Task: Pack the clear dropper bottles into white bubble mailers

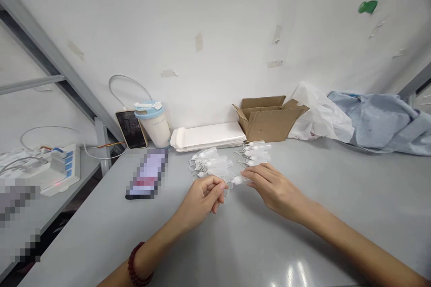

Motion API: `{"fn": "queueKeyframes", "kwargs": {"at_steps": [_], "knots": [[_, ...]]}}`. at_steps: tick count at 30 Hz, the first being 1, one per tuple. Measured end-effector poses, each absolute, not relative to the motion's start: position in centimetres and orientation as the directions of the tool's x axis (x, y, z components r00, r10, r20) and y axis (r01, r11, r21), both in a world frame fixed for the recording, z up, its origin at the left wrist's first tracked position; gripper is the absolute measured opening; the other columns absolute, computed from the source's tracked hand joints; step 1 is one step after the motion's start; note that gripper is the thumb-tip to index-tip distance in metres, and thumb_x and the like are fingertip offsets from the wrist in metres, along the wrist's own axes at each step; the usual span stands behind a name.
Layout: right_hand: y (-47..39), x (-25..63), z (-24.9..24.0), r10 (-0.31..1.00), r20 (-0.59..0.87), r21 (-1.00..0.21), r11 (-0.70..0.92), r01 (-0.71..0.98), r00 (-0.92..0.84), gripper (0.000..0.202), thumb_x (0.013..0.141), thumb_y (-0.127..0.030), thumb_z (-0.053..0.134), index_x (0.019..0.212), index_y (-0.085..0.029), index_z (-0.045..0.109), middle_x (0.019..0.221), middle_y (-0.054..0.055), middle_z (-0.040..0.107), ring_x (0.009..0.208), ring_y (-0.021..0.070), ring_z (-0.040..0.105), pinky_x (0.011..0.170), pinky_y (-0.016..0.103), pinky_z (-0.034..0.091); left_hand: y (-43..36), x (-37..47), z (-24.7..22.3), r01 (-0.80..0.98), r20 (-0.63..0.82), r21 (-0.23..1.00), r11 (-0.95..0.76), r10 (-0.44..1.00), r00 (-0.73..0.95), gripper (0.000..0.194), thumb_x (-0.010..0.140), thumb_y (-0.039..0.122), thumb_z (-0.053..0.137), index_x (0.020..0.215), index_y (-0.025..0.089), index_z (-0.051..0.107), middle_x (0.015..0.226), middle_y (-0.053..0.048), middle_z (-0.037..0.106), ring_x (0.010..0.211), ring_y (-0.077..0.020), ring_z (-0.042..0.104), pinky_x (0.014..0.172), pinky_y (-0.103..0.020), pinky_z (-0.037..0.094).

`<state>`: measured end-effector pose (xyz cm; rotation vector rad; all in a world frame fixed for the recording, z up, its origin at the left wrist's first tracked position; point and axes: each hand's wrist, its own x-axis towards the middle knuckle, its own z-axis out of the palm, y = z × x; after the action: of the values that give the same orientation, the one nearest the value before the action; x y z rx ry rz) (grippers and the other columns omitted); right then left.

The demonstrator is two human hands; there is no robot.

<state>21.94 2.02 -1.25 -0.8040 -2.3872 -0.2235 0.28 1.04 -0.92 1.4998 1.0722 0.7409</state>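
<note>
My left hand [206,196], with a dark red bead bracelet on its wrist, is closed, thumb and fingertips pinched on a thin loop. Across from it, my right hand [269,184] has its fingers wrapped round a small clear bottle with a white cap [237,180]; the cap points left toward my left hand. Just behind my left hand lies a pile of similar small bottles [210,159] with loops at their caps. A second group of bottles [258,153] lies in a row behind my right hand.
Along the wall stand a phone [132,129], a lidded cup [155,126], a stack of white packets [210,136], an open cardboard box [271,124], a white plastic bag [319,114] and blue cloth [380,121]. Another phone [148,172] lies left; a power strip [65,170] is farther left.
</note>
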Motion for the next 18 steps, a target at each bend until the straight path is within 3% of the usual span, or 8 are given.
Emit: {"fn": "queueKeyframes", "kwargs": {"at_steps": [18], "knots": [[1.57, 21.87, -1.24, 0.484, 0.603, -0.084, 0.829, 0.552, -0.635, 0.024, 0.088, -0.005, 0.04, 0.107, -0.013, 0.053, 0.092, 0.011, 0.063, 0.081, 0.0191, 0.057, 0.069, 0.033, 0.048, 1.08, 0.16, -0.83, 0.178, -0.083, 0.984, 0.007, 0.903, 0.421, 0.028, 0.086, 0.036, 0.047, 0.069, 0.015, 0.05, 0.061, 0.004, 0.051, 0.043, -0.0052, 0.042, 0.045, -0.02, 0.033]]}}
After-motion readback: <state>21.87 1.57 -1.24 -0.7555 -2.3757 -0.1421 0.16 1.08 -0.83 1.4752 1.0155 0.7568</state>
